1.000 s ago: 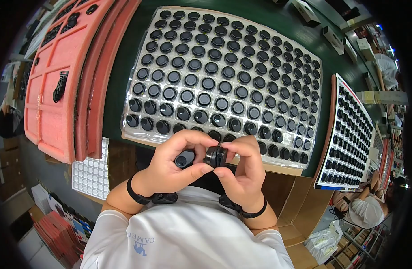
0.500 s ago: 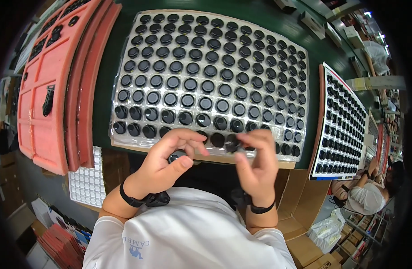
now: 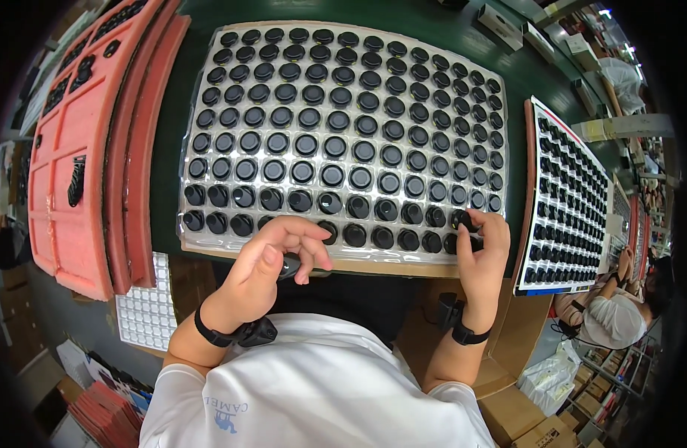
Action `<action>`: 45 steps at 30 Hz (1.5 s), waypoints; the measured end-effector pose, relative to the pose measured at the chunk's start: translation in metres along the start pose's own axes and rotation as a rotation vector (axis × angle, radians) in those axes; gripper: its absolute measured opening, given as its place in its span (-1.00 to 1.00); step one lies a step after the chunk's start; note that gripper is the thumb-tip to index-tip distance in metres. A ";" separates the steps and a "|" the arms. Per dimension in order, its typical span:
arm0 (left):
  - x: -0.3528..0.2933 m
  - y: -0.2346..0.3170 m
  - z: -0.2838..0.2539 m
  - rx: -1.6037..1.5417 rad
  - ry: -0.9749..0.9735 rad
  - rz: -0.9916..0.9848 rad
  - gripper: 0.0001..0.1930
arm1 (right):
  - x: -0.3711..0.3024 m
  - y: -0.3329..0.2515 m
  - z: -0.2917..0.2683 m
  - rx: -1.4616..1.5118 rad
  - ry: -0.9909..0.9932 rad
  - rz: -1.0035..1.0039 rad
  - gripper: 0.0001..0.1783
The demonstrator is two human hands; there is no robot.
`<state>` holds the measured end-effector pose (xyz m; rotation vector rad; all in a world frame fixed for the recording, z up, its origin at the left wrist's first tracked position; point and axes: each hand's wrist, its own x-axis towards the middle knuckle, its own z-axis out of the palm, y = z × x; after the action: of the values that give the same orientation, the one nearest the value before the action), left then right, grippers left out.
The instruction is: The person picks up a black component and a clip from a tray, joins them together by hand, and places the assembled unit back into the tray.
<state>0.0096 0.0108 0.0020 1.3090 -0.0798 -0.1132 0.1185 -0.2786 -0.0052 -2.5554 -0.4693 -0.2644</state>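
Note:
A clear plastic tray (image 3: 426,255) in front of me holds rows of black round cap-like parts (image 3: 331,176). My right hand (image 3: 482,250) is at the tray's near right corner. Its thumb and fingertips close on one black round part (image 3: 461,219), over the row second from the near edge. My left hand (image 3: 265,261) hovers at the near edge, left of the middle, fingers curled. A dark round part (image 3: 290,266) shows in its palm, partly hidden by the fingers.
Stacked pink foam trays (image 3: 97,246) rise at the left, with a few black pieces on top. A second tray of black parts (image 3: 571,201) lies at the right. Below are a white gridded tray (image 3: 145,306) and cardboard boxes (image 3: 511,411). Another person (image 3: 608,317) sits far right.
My right hand has carried a black part from the near middle of the tray to its near right corner. My left hand stays near its place, still holding its part.

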 end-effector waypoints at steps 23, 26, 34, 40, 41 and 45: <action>-0.003 -0.014 0.012 0.060 -0.017 0.060 -0.12 | -0.001 -0.124 0.038 0.617 -0.352 -0.541 -0.67; -0.001 -0.013 0.014 0.033 -0.043 0.053 -0.12 | 0.001 -0.109 0.031 0.624 -0.348 -0.498 -0.67; -0.001 -0.008 0.003 0.105 -0.087 -0.078 -0.11 | -0.002 -0.031 -0.001 0.307 -0.060 -0.063 -0.69; -0.001 -0.010 0.002 0.061 -0.094 -0.068 -0.18 | 0.003 0.013 -0.019 -0.022 0.063 0.020 -0.76; -0.001 -0.010 0.002 0.062 -0.092 -0.067 -0.18 | 0.004 0.015 -0.018 -0.021 0.064 0.018 -0.76; -0.001 -0.010 0.003 0.093 -0.106 -0.063 -0.17 | 0.007 0.018 -0.017 -0.117 0.051 -0.077 -0.79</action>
<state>0.0075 0.0058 -0.0069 1.3988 -0.1352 -0.2346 0.1304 -0.3005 0.0026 -2.6404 -0.5481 -0.3950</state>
